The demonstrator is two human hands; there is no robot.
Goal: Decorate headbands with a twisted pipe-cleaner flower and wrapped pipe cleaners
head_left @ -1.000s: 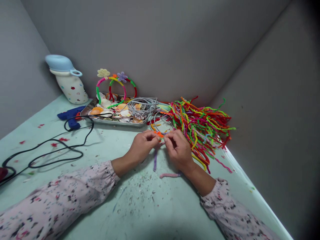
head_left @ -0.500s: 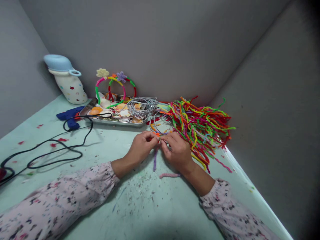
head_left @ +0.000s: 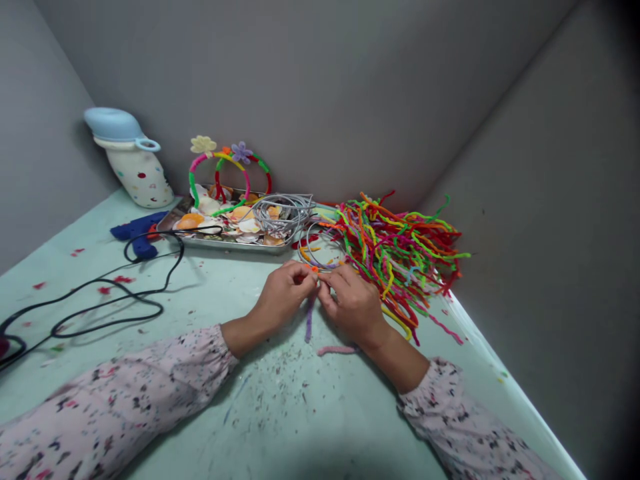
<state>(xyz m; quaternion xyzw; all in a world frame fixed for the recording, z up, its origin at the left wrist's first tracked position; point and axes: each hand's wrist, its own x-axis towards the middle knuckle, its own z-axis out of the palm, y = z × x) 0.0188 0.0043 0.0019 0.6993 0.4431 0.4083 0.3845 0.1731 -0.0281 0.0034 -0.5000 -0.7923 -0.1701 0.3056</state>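
My left hand (head_left: pixel 280 293) is closed in a pinch on a short orange pipe cleaner (head_left: pixel 314 269), only a bit of which shows above the fingertips. Beside it, my right hand (head_left: pixel 353 301) is also pinched, its thumb and forefinger almost touching the left fingertips; what lies between them is too small to make out. Just behind both hands is a grey wire ring (head_left: pixel 306 233), its near side partly hidden by the fingers. A purple pipe cleaner piece (head_left: pixel 309 321) lies below the fingertips, and a pink piece (head_left: pixel 336 350) lies by my right wrist.
A heap of coloured pipe cleaners (head_left: pixel 400 247) lies at the right. Behind stands a metal tray (head_left: pixel 235 247) of shells, a grey wire coil (head_left: pixel 283 212) and two flowered hoops (head_left: pixel 193 181). At left are a blue glue gun (head_left: pixel 143 233), its black cord (head_left: pixel 163 310) and a bottle (head_left: pixel 137 173).
The right thumb and forefinger have shifted slightly towards the left hand. Both hands otherwise keep their pinched pose, and the view has moved a little.
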